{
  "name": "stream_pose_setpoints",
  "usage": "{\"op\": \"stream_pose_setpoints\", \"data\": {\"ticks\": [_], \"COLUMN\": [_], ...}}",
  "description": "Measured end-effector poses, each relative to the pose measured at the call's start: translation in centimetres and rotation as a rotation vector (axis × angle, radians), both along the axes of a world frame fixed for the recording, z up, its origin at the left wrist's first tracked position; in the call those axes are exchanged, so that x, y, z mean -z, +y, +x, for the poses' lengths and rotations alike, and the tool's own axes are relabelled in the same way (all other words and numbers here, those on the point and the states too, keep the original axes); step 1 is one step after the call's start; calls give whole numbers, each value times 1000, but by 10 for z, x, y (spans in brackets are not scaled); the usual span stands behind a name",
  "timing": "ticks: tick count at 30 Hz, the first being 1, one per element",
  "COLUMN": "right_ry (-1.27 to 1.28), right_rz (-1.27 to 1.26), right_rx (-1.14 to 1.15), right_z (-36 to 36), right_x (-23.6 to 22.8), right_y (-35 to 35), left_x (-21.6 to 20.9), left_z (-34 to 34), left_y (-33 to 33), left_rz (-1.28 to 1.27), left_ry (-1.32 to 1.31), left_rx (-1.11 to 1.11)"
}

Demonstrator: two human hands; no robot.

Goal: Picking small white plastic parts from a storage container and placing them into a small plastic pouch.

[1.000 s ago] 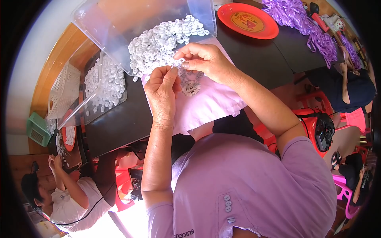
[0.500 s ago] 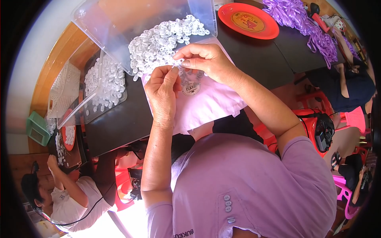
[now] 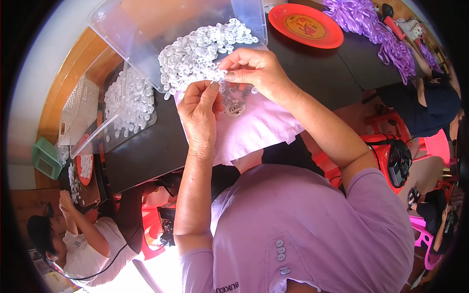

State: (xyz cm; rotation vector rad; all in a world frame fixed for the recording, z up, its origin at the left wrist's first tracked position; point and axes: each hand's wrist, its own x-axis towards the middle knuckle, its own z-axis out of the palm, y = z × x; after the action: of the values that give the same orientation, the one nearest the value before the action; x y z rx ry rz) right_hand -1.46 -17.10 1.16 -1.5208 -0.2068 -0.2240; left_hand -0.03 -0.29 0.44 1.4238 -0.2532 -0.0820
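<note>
Above the near edge of a clear plastic bin (image 3: 122,41), my two hands meet fingertip to fingertip. My left hand (image 3: 199,110) is closed in a pinch, thumb against forefinger, on a small white oval plastic piece (image 3: 222,75). From the other side my right hand (image 3: 261,73) closes its thumb and forefinger on the same small piece, as far as I can make out. Just beyond lies a heap of similar white oval pieces (image 3: 195,51), with holes in them. Under my hands a pink cloth (image 3: 249,132) with a round print is spread toward my lap.
A second clear tray (image 3: 151,122) with more white pieces stands at the left. Behind it are a white perforated basket (image 3: 80,110) and a green basket (image 3: 46,158). A red plate (image 3: 332,36) and purple ribbons (image 3: 356,17) lie at the right. Another person (image 3: 93,239) works at the lower left.
My right hand's fingers have shifted slightly right, and its forefinger and thumb have parted a little. My left hand has stayed in place. The person at the lower left has moved their head and hands.
</note>
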Motion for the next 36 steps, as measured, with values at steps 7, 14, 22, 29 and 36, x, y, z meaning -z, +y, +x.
{"op": "stream_pose_setpoints", "data": {"ticks": [7,14,22,29,36], "right_ry": [36,8,124,164,161], "right_rz": [-37,-27,38,-61,-42], "right_rx": [-39,-55,-68,-129,-93], "right_z": [0,0,-1,0,0], "right_x": [1,1,-5,-2,0], "right_y": [1,0,-3,-3,-2], "left_x": [1,0,3,5,5], "left_z": [0,0,2,3,3], "left_y": [-1,-2,0,0,0], "left_rz": [10,-63,-186,-185,-118], "left_ry": [-17,-47,-91,-86,-73], "left_rx": [17,57,75,71,92]}}
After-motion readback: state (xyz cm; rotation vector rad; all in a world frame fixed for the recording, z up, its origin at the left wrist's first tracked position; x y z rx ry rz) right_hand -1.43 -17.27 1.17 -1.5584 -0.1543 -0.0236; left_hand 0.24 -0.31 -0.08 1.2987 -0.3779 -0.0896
